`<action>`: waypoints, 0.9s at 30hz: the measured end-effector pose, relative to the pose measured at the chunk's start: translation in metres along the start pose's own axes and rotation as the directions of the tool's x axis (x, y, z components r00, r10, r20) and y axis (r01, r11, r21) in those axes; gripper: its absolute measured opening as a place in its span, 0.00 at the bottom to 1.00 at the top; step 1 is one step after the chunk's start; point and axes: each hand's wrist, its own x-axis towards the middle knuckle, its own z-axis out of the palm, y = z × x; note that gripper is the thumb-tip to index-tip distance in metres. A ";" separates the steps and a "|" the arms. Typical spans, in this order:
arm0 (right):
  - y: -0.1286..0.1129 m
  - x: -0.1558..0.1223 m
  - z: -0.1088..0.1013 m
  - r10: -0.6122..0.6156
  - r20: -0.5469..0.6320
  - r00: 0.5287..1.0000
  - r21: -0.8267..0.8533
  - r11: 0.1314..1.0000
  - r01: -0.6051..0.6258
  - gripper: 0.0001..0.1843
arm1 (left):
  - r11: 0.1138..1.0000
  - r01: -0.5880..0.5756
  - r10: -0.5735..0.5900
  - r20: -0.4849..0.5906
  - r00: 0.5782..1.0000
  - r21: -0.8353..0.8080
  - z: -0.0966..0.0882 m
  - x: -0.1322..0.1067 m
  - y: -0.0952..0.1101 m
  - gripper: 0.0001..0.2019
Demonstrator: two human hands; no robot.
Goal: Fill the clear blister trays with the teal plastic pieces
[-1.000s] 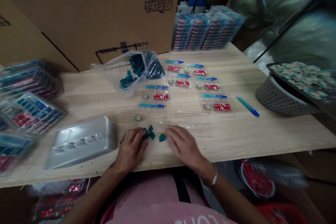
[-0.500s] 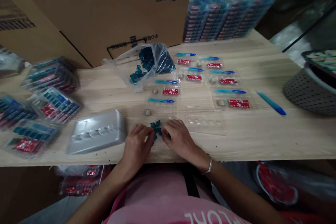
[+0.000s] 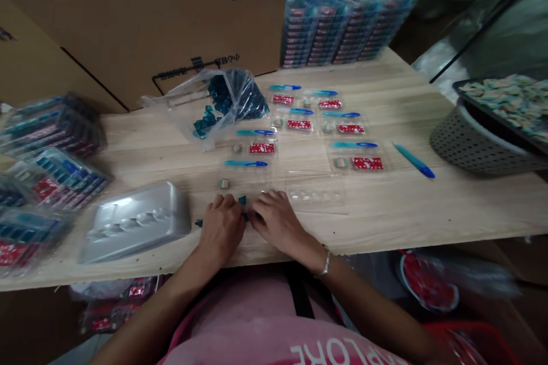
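Note:
My left hand (image 3: 223, 227) is closed with curled fingers on a dark teal translucent plastic piece (image 3: 242, 201), part of which shows above the fingertips. My right hand (image 3: 276, 218) meets it from the other side, thumb and fingers pinched on the same teal plastic; the fingers hide most of it. Another small teal bit (image 3: 199, 222) shows at the left hand's outer side. Just beyond the hands lies a clear blister tray with a blue pen (image 3: 246, 163) and a small striped eraser-like block (image 3: 224, 183). A bare clear tray (image 3: 317, 195) lies right of my right hand.
A plastic bag (image 3: 182, 104) spills teal pieces (image 3: 205, 122). Several trays hold pens and red packets (image 3: 367, 163). A loose pen (image 3: 414, 161) lies near a grey basket (image 3: 471, 142). Stacked clear trays (image 3: 137, 219) and filled packs (image 3: 51, 125) stand left; a cardboard box (image 3: 171, 17) is behind.
The view has shifted, moving the table's contents leftward. The left hand has turned more knuckles-up over the teal plastic, which is now mostly covered. A teal bit now shows left of that hand.

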 end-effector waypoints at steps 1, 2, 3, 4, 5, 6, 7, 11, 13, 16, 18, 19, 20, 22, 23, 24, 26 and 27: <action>0.000 -0.006 -0.001 0.006 -0.048 0.999 0.070 0.998 -0.003 0.06 | 0.999 -0.012 0.011 -0.034 0.999 -0.037 -0.001 -0.002 0.000 0.06; -0.001 -0.013 -0.002 0.032 -0.097 0.995 0.167 0.986 -0.016 0.07 | 0.994 -0.031 0.022 -0.091 0.996 -0.106 -0.001 -0.004 0.001 0.06; -0.002 -0.019 -0.003 0.084 -0.133 0.988 0.293 0.955 -0.042 0.06 | 0.976 -0.060 0.026 -0.161 0.987 -0.209 -0.001 -0.007 0.002 0.05; -0.004 -0.026 -0.004 0.157 -0.140 0.978 0.438 0.895 -0.081 0.06 | 0.937 -0.093 0.018 -0.221 0.975 -0.336 -0.001 -0.010 0.004 0.05; -0.005 -0.032 -0.005 0.235 -0.112 0.966 0.584 0.802 -0.128 0.05 | 0.872 -0.122 -0.003 -0.255 0.967 -0.474 0.000 -0.013 0.007 0.05; -0.006 -0.038 -0.005 0.303 -0.054 0.951 0.708 0.684 -0.178 0.06 | 0.784 -0.140 -0.029 -0.260 0.965 -0.605 0.001 -0.016 0.010 0.04; -0.005 -0.042 -0.006 0.349 0.017 0.937 0.796 0.562 -0.223 0.08 | 0.687 -0.140 -0.046 -0.235 0.971 -0.713 0.003 -0.017 0.013 0.04; 0.020 -0.050 -0.017 0.369 0.072 0.927 0.840 0.479 -0.256 0.09 | 0.544 -0.152 0.027 -0.164 0.986 -0.825 0.011 -0.007 0.025 0.04; 0.042 -0.048 -0.028 0.308 -0.069 0.949 0.676 0.714 -0.182 0.05 | 0.662 -0.277 0.178 -0.214 0.961 -0.696 0.015 0.004 0.032 0.08; 0.074 -0.039 -0.041 0.074 -0.153 0.986 0.299 0.954 -0.025 0.05 | 0.800 -0.460 0.427 -0.173 0.888 -0.386 0.018 0.017 0.044 0.13; 0.088 -0.033 -0.044 -0.037 -0.123 0.992 0.182 0.982 0.059 0.07 | 0.833 -0.489 0.484 -0.086 0.871 -0.259 0.020 0.021 0.049 0.13; 0.093 -0.031 -0.043 -0.065 -0.119 0.991 0.164 0.983 0.084 0.07 | 0.836 -0.496 0.495 -0.067 0.866 -0.237 0.020 0.021 0.049 0.12; 0.095 -0.030 -0.042 -0.075 -0.120 0.990 0.156 0.983 0.094 0.07 | 0.828 -0.507 0.505 -0.074 0.860 -0.239 0.020 0.020 0.047 0.12; 0.096 -0.030 -0.039 -0.075 -0.129 0.989 0.134 0.987 0.092 0.07 | 0.822 -0.501 0.472 -0.166 0.866 -0.270 0.018 0.016 0.036 0.10; 0.094 -0.031 -0.038 -0.075 -0.135 0.988 0.110 0.990 0.090 0.07 | 0.840 -0.465 0.410 -0.235 0.881 -0.279 0.016 0.013 0.029 0.08; 0.091 -0.032 -0.037 -0.079 -0.148 0.986 0.077 0.993 0.091 0.06 | 0.869 -0.408 0.325 -0.299 0.897 -0.278 0.013 0.010 0.022 0.06; 0.082 -0.035 -0.034 -0.099 -0.196 0.976 0.009 0.995 0.103 0.07 | 0.919 -0.297 0.196 -0.354 0.914 -0.258 0.010 0.005 0.011 0.07; 0.076 -0.035 -0.032 -0.109 -0.218 0.970 -0.009 0.994 0.110 0.07 | 0.931 -0.279 0.190 -0.338 0.922 -0.237 0.009 0.003 0.008 0.07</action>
